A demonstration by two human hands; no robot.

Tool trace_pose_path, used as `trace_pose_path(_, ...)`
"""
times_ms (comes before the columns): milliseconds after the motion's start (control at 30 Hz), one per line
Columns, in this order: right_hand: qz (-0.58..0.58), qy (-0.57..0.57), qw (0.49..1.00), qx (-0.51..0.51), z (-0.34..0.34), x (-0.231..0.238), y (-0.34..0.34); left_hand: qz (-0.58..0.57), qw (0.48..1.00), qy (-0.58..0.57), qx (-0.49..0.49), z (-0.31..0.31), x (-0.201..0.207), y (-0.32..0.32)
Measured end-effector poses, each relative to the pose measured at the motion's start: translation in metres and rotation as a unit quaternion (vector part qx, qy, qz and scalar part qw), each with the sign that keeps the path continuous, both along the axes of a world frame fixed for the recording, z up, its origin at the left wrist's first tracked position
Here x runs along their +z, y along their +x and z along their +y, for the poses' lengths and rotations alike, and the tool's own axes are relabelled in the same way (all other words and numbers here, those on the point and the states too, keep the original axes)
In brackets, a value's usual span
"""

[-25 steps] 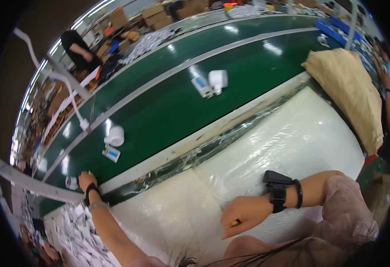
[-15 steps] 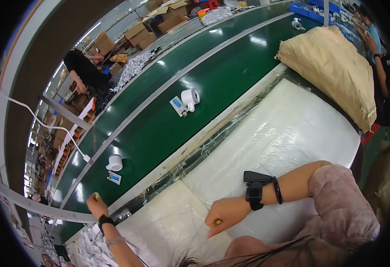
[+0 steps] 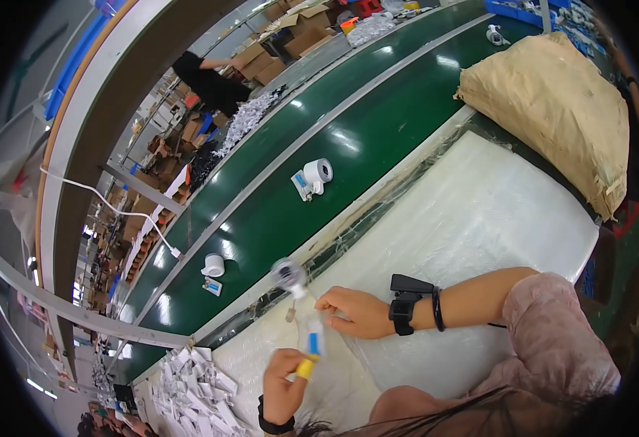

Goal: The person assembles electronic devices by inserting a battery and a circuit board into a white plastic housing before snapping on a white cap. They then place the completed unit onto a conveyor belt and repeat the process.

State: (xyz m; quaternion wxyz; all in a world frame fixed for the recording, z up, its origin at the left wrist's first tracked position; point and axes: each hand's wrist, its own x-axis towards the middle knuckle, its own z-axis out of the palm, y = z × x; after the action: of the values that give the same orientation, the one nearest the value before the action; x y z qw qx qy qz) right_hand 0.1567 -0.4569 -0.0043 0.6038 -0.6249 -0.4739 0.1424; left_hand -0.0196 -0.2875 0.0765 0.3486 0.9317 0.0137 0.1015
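My left hand (image 3: 283, 384), with a yellow cot on one finger, grips the lower end of a small white stick-like item with a blue stripe (image 3: 313, 339). Its round grey head (image 3: 289, 275) is blurred and points up toward the belt. My right hand (image 3: 356, 313) lies on the white plastic-covered table (image 3: 479, 218), fingers curled, fingertips right beside the item's stem. Whether they pinch it is unclear. A black device (image 3: 404, 306) is strapped to my right wrist.
A green conveyor belt (image 3: 377, 124) runs behind the table, carrying white round parts with blue-and-white cards (image 3: 312, 177) (image 3: 212, 267). A brown sack (image 3: 552, 102) lies at the table's far right. White packets (image 3: 195, 386) are heaped at lower left. A person in black (image 3: 210, 80) works beyond the belt among cardboard boxes.
My left hand has come in from the packet pile at the far left to the middle, now holding the white item. My right hand has opened from a resting fist and reached toward it.
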Motion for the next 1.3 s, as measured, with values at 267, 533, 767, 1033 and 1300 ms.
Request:
trace_pose_path(267,-0.04,0.027,0.999,0.007,0.009,-0.02,0.0,0.064,0.983,-0.09,0.144,-0.021,-0.035,0.034)
trace_pose_path(533,-0.136,-0.016,0.987,-0.086,0.0,0.011,0.018,0.001,0.964,0.22,0.15,-0.02,-0.051,0.095)
trace_pose_path(767,-0.417,-0.067,0.883,-0.203,0.0,-0.001,0.042,0.066,0.971,0.161,0.161,-0.029,-0.051,0.124)
trace_pose_path(1033,-0.44,-0.045,0.869,-0.223,0.007,0.008,0.035,0.061,0.966,0.209,0.138,-0.051,-0.043,0.109)
trace_pose_path(1300,-0.467,0.012,0.878,-0.106,0.001,0.006,0.039,0.159,0.978,0.121,0.05,-0.062,-0.019,0.061)
